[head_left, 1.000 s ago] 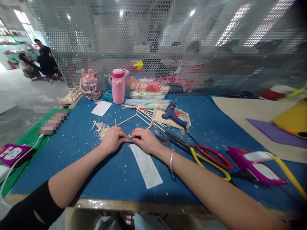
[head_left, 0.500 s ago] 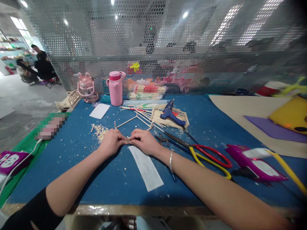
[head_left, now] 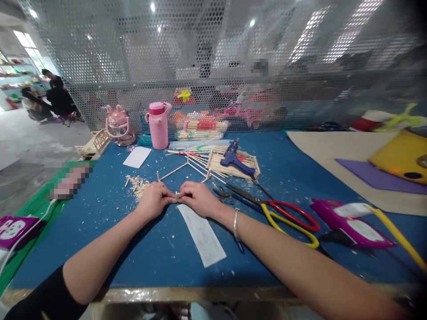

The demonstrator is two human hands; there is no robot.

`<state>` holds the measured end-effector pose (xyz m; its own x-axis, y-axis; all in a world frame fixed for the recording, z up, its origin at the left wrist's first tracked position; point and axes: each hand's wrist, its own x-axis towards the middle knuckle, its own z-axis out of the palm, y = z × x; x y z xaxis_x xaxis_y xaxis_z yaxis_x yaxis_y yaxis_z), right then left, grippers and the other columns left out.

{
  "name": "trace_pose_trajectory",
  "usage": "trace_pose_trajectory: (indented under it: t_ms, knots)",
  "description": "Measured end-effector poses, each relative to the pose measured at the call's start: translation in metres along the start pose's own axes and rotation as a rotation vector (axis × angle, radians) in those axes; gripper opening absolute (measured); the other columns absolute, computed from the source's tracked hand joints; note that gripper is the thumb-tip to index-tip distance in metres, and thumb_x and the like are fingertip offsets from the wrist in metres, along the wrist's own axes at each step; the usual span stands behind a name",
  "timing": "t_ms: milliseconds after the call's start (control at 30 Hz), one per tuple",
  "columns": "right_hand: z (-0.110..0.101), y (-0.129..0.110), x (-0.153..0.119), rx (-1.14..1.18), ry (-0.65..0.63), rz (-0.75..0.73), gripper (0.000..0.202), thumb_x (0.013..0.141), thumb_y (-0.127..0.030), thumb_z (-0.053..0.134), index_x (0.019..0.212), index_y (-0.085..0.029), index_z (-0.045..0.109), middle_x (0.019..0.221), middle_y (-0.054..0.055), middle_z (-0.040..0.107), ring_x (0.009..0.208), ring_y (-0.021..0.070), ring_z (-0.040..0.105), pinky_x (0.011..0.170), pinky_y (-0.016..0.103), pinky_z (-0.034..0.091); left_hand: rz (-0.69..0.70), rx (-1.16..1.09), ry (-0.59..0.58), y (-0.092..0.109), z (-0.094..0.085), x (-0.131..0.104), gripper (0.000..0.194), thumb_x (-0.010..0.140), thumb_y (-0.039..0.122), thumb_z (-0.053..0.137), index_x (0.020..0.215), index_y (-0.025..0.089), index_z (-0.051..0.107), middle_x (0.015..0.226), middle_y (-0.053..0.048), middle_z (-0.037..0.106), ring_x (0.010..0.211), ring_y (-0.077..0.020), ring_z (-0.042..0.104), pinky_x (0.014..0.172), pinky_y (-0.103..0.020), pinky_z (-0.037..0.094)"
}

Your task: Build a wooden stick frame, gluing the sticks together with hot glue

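My left hand (head_left: pixel 154 198) and my right hand (head_left: pixel 196 196) meet over the blue table, fingers pinched. Between their fingertips is a small cluster of short wooden stick pieces (head_left: pixel 177 195), partly covered by the fingers. Just behind the hands lies a frame of thin wooden sticks (head_left: pixel 174 170), with a short stick upright at its left corner; my hands hide its near side. A white paper strip (head_left: pixel 202 235) lies flat in front of my right hand. Wood scraps (head_left: pixel 137 186) are heaped beside my left hand.
A blue glue gun (head_left: pixel 237 163) rests on a wooden stick structure (head_left: pixel 215 159). Right of my hand are red-and-yellow-handled scissors (head_left: pixel 293 215) and pliers (head_left: pixel 223 192). A pink bottle (head_left: pixel 158 129) and bundled sticks (head_left: pixel 203 129) stand near the perforated metal screen (head_left: pixel 200 58).
The whole view has shifted slightly. Both hands keep their pinch around the small stick pieces, with hardly any movement.
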<state>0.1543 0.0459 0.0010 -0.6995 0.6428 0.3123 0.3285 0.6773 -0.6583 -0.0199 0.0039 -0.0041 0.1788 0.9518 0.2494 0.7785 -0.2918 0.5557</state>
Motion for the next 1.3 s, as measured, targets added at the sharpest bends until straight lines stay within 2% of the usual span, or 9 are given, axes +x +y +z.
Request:
trace_pose_trajectory:
  t_ms: [767, 1300]
  knots:
    - [0.0037, 0.0019, 0.0023, -0.019, 0.002, -0.013, 0.010, 0.071, -0.009, 0.062, 0.063, -0.014, 0.063, 0.074, 0.001, 0.058, 0.073, 0.0108, 0.055, 0.070, 0.023, 0.041, -0.011, 0.032, -0.029, 0.0004, -0.0025, 0.0002, 0.008, 0.071, 0.024, 0.067, 0.074, 0.019, 0.072, 0.073, -0.004, 0.068, 0.070, -0.0147, 0.058, 0.066, -0.024, 0.042]
    - [0.0040, 0.0035, 0.0026, -0.030, 0.004, -0.026, 0.009, 0.071, -0.009, 0.063, 0.064, -0.014, 0.065, 0.073, 0.002, 0.060, 0.072, 0.0112, 0.056, 0.070, 0.023, 0.042, -0.103, -0.004, -0.030, 0.0044, -0.0048, -0.0014, 0.007, 0.069, 0.023, 0.068, 0.072, 0.018, 0.072, 0.074, -0.003, 0.067, 0.067, -0.0137, 0.059, 0.063, -0.023, 0.043]
